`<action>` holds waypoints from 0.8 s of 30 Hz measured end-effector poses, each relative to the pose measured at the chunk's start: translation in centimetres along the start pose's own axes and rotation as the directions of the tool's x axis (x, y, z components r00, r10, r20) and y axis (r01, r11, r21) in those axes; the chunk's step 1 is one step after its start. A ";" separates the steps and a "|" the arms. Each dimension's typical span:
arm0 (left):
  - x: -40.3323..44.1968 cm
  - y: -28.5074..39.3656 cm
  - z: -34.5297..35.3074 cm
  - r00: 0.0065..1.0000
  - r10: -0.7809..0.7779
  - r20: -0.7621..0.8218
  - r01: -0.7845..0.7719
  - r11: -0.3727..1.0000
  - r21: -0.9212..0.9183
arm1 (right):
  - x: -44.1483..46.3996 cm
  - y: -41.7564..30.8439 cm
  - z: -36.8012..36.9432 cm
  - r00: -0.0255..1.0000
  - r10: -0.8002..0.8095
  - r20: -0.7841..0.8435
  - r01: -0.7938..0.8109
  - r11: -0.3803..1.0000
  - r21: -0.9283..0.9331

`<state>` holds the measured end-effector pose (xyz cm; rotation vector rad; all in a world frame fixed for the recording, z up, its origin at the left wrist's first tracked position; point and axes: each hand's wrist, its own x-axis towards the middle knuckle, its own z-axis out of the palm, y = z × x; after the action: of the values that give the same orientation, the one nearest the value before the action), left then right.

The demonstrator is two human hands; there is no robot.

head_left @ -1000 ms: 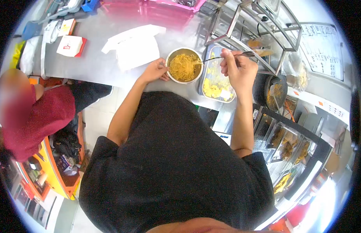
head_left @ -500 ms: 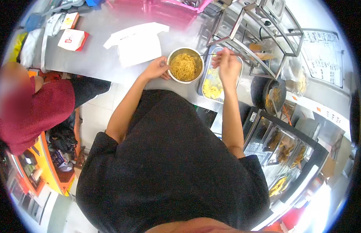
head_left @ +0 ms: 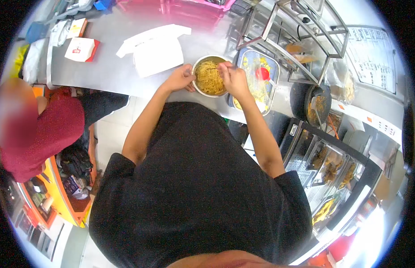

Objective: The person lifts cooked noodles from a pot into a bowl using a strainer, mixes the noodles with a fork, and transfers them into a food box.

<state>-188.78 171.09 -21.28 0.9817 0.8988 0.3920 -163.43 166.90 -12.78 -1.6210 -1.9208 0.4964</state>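
Observation:
A round metal bowl (head_left: 194, 67) of yellow noodles (head_left: 208, 79) stands at the table's near edge. My left hand (head_left: 180, 79) grips its left rim, thumb on top. Over the right side of the bowl, my right hand (head_left: 234, 80) is closed round a thin utensil whose tip is among the noodles. Most of the utensil is hidden by the fingers, and its exact kind cannot be told. Just right of that hand lies a tray (head_left: 273, 99) with pale yellow pieces and a red round item (head_left: 262, 73).
A white unfolded carton (head_left: 158, 56) and a small red-and-white box (head_left: 81, 49) lie to the left on the metal table (head_left: 109, 67). Metal rack bars (head_left: 261, 27) rise at the right, near a dark pan (head_left: 317, 105) and glass display case (head_left: 323, 178). A person in maroon (head_left: 51, 125) is at left.
My right hand has moved left from above the tray to the bowl, bringing the utensil upright into the noodles. The tray's red item now shows. My left hand keeps its hold on the bowl.

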 end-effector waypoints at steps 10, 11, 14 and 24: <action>-1.2 0.7 1.2 0.999 0.005 0.052 -0.004 1.000 -0.025 | -1.9 0.1 -0.9 0.966 0.243 0.093 -0.232 0.966 -0.111; -1.3 0.5 1.1 1.000 0.003 0.031 -0.002 1.000 -0.024 | -1.8 -0.1 -2.0 0.977 0.205 -0.056 -0.209 0.975 -0.076; -1.3 0.5 0.4 0.999 0.021 -0.044 -0.022 1.000 -0.014 | -5.0 0.0 -2.7 0.954 0.300 -0.015 -0.300 0.949 -0.102; -3.4 1.2 1.5 0.993 -0.106 -0.060 0.106 0.994 -0.008 | -6.7 3.3 -3.0 0.796 0.587 -0.149 -0.338 0.634 0.695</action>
<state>-189.46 168.65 -18.28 0.9172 0.9997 0.3348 -158.38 160.79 -13.74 -1.5719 -0.8596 0.8799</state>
